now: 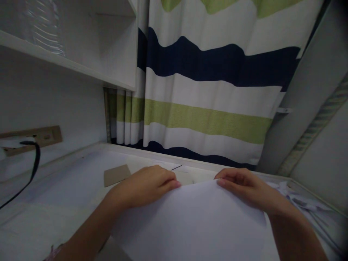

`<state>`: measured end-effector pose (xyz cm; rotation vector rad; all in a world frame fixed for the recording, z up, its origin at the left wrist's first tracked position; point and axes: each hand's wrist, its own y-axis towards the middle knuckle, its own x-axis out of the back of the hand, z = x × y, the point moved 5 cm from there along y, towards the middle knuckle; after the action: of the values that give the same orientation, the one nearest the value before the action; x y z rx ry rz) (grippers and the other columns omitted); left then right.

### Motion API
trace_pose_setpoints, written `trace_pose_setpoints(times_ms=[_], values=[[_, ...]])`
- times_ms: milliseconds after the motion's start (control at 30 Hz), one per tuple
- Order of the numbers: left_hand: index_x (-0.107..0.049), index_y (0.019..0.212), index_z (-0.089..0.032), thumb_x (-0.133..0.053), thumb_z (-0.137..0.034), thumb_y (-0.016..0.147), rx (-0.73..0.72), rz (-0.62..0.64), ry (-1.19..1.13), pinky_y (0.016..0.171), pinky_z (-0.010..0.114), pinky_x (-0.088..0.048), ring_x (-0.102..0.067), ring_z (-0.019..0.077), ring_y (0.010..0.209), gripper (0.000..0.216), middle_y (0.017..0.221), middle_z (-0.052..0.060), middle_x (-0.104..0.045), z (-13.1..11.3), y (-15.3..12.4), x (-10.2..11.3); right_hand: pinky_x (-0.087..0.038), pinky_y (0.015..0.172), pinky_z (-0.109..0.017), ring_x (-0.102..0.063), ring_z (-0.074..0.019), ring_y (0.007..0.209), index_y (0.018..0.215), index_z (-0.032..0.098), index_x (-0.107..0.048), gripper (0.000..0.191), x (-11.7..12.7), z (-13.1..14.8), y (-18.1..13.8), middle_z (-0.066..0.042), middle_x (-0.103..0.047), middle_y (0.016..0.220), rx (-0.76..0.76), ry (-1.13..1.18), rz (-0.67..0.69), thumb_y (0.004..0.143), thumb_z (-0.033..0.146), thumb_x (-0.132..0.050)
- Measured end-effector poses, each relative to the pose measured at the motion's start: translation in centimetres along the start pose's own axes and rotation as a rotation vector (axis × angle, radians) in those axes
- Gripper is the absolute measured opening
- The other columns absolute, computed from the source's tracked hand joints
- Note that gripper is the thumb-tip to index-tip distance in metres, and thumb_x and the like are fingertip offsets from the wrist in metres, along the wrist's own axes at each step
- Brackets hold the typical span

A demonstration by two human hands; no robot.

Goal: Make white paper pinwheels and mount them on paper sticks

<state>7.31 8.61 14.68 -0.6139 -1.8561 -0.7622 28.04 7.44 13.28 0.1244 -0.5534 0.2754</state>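
A large white sheet of paper (190,221) lies over the white desk in front of me. My left hand (148,185) rests knuckles-up at the sheet's far edge, fingers curled and pinching that edge. My right hand (244,188) pinches the same far edge a little to the right, fingers pressed together on the paper. Both forearms run down to the bottom of the view. The near part of the sheet runs out of view.
A small brown cardboard piece (116,174) lies on the desk (67,188) left of my hands. A black cable (34,163) hangs from a wall socket at left. A striped curtain (212,90) hangs behind, a shelf (67,65) above left, crumpled white paper (301,203) at right.
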Motion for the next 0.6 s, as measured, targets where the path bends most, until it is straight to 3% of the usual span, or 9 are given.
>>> trace_pose_setpoints(times_ms=[233,367,500,600], values=[[-0.058,0.077,-0.02,-0.038,-0.034,0.085,-0.107,0.093,-0.03,0.056,0.021,-0.035,-0.053,0.0131,0.066,0.025,0.073,-0.001,-0.06,-0.2,0.9,-1.3,-0.031,0.043,-0.018,-0.042,-0.0072,0.049,0.076,0.014,-0.055,0.023,-0.3,0.4,-0.2,0.002,-0.049,0.059,0.02,-0.114,0.03,0.081,0.034,-0.047],[-0.054,0.073,-0.019,-0.039,-0.027,0.085,-0.134,0.066,0.039,0.056,0.021,-0.035,-0.053,0.0129,0.066,0.021,0.071,-0.001,-0.06,-0.6,1.1,-1.8,-0.033,0.044,-0.02,-0.046,-0.0103,0.053,0.076,0.016,-0.058,0.022,-0.1,0.6,-0.5,0.001,-0.053,0.061,0.057,-0.238,0.018,0.081,0.034,-0.046],[-0.054,0.073,-0.018,-0.036,-0.023,0.085,-0.125,0.016,0.131,0.056,0.024,-0.034,-0.054,0.0148,0.064,0.021,0.073,0.001,-0.061,-1.1,1.2,-2.2,-0.04,0.064,-0.028,-0.054,-0.0199,0.079,0.09,0.021,-0.062,0.022,0.0,1.4,-1.2,-0.004,-0.063,0.088,0.094,-0.396,-0.061,0.077,0.036,-0.051],[-0.053,0.073,-0.018,-0.034,-0.021,0.085,-0.138,0.015,0.207,0.055,0.026,-0.034,-0.056,0.0168,0.063,0.023,0.071,0.002,-0.062,-2.2,1.1,-2.7,-0.039,0.074,-0.031,-0.054,-0.0208,0.088,0.098,0.023,-0.06,0.024,-1.1,2.4,-1.4,-0.004,-0.063,0.099,0.167,-0.541,-0.064,0.079,0.034,-0.05]])
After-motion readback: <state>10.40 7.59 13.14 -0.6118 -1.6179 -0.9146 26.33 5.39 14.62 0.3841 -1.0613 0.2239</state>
